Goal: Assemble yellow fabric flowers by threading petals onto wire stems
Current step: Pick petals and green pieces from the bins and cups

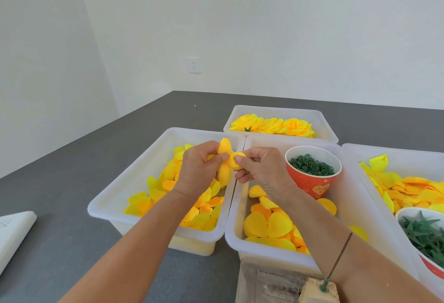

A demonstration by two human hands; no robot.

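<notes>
you're at a small craft workstation in a plain room: bare white walls (pixel 264 26) with one wall socket (pixel 194 65), a grey table (pixel 60 170), and white plastic bins (pixel 115 197) sorted with yellow fabric petals (pixel 266 225), finished flowers (pixel 274 125) and a cup of green rings (pixel 312 167).

On the counter (pixel 72 170) three bins sit side by side, a fourth bin (pixel 280 112) behind the middle bin (pixel 240 235), which holds a cup (pixel 310 182).
</notes>
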